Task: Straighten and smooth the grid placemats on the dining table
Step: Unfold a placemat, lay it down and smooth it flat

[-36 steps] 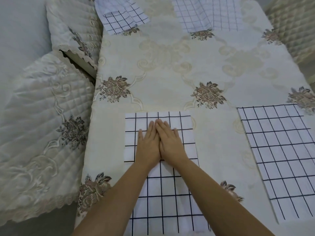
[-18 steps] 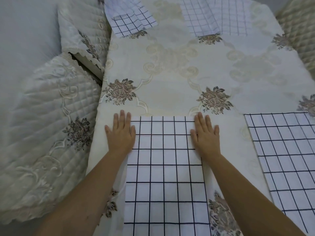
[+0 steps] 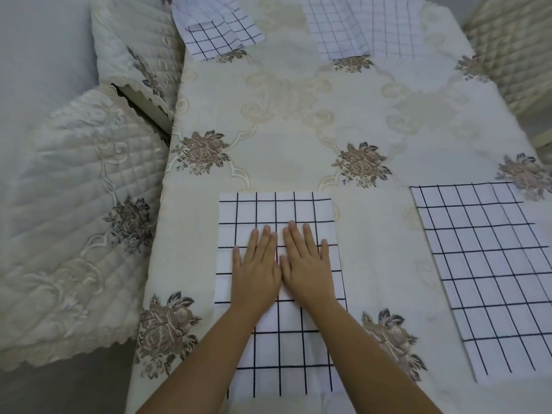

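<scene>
Our left hand (image 3: 257, 271) and right hand (image 3: 307, 268), out at the near placemat's (image 3: 274, 209) side edges a moment ago, now press together at its middle on the worktop (image 3: 298, 115), fingers (image 3: 264, 243) flat and gripping nothing, probably starting another smoothing pass.

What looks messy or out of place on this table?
The two far placemats. The far-left placemat lies askew with a flap folded over itself; the far-right placemat also has a fold doubled over. The near placemat, under the left hand and right hand, and the right-side placemat lie smooth.
</scene>
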The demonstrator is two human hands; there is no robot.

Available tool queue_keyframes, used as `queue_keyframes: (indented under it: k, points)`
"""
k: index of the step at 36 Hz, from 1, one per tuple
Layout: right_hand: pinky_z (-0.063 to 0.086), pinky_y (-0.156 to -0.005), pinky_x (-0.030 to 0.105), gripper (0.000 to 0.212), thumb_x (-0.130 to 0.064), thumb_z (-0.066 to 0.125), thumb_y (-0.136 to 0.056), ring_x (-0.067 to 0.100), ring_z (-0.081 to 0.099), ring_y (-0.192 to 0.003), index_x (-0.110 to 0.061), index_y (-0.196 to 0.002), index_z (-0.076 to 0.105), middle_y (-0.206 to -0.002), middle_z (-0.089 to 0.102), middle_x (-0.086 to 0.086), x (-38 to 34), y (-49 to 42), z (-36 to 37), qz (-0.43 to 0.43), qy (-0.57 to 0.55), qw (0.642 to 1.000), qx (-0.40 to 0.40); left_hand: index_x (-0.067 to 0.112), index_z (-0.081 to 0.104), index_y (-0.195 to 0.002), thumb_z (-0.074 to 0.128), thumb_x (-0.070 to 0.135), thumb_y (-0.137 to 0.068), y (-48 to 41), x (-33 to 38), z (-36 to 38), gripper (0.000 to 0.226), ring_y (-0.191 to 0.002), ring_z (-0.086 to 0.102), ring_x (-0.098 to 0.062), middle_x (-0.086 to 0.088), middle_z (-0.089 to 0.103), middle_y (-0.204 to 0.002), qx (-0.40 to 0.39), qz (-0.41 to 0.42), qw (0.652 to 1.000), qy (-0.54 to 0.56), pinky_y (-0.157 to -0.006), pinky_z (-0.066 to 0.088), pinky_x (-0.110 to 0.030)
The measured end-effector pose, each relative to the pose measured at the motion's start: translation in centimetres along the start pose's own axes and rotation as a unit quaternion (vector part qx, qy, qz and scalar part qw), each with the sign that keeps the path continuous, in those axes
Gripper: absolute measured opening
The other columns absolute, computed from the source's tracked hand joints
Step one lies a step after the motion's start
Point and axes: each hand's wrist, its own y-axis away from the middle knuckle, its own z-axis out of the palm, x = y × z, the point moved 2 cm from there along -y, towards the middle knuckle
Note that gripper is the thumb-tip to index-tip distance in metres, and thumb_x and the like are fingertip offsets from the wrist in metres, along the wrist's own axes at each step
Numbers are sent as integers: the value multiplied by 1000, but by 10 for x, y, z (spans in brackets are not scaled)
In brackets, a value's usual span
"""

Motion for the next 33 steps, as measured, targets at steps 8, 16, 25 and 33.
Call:
queue_keyframes:
  k: [8,16,25,33]
  points:
    - [15,-111,57,69,-43,6,-86,25,12,-145,-17,-148,20,-156,11,-4,50,9,-17,88,-12,994,-59,9,42,-138,27,27,-87,8,-48,-15,56,-133,40,-29,-7,40,-146,6,-40,999,-2,-98,37,-60]
    - [22,-107,62,70,-38,14,-86,37,29,-138,0,-140,36,-149,31,20,46,21,-30,117,30,991,-56,-9,39,-135,24,15,-84,17,-57,-25,59,-131,35,-46,-29,36,-143,32,-75,996,37,-96,36,-65]
    - [20,-109,46,56,-30,43,-87,13,-5,-146,-15,-140,34,-147,40,1,-23,91,12,-9,-14,1000,11,15,29,-141,24,27,-88,78,9,2,55,-144,5,-12,-4,34,-149,-30,30,997,58,-112,12,-40]
    - [31,-104,56,58,-32,27,-88,23,27,-140,-14,-143,33,-151,30,-1,31,97,-9,79,-25,997,-1,16,45,-137,29,29,-87,85,-30,-12,55,-134,41,-26,-6,41,-146,-50,-1,999,-6,-97,37,-60]
